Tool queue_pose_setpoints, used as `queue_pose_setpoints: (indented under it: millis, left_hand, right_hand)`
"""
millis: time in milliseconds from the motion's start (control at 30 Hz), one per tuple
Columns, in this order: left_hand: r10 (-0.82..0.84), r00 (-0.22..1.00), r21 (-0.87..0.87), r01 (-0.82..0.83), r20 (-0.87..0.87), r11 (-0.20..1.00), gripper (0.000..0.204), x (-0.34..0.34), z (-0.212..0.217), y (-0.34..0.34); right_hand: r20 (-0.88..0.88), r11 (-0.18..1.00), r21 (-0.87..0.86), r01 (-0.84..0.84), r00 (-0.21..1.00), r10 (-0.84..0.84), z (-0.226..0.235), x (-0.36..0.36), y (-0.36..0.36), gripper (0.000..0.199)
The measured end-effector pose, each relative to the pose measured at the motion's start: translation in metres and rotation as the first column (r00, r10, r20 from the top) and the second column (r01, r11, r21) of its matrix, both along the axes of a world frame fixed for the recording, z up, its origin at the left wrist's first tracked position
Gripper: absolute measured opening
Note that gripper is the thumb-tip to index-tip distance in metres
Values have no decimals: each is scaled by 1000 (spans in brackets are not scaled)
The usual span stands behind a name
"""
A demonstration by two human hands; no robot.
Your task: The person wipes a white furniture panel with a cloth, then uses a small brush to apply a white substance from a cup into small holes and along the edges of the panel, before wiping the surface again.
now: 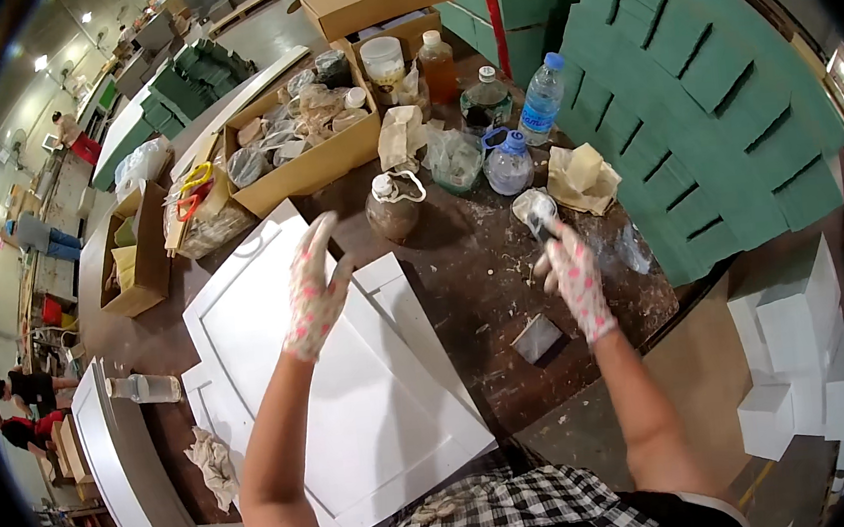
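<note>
My left hand (315, 298), in a white glove with pink dots, hovers over stacked white panels (374, 398) with its fingers apart and nothing in it. In the same kind of glove, my right hand (579, 285) reaches over the brown table, fingers bent round the end of a small dark, narrow object (542, 225). That object reaches to a small whitish bundle or cup (531, 206); its kind is too unclear to name. A small grey rectangular block (536, 339) lies just left of my right wrist. Beyond my left hand stands a round brown jug (393, 214) with a white handle.
Bottles, including a blue-capped water bottle (541, 100), and crumpled paper (582, 179) crowd the far side. A cardboard box of bagged items (301, 139) stands far left. Green cardboard sheets (700, 109) rise at right. A cloth (213, 466) and clear jar (147, 389) lie left.
</note>
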State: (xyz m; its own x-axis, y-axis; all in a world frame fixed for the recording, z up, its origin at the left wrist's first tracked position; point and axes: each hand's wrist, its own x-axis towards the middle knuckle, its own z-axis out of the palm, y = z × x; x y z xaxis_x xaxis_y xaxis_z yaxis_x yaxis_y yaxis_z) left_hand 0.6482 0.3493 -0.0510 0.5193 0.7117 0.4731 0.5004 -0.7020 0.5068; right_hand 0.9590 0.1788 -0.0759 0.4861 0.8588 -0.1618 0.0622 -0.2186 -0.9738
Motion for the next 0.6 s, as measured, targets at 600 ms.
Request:
queue_pose_setpoints:
  millis: [600]
  left_hand:
    - [908,415,-137,-897,67,420,45,-324,-72,-246]
  right_hand:
    - [915,913,-387,126,-68,397,-41,90,61,38]
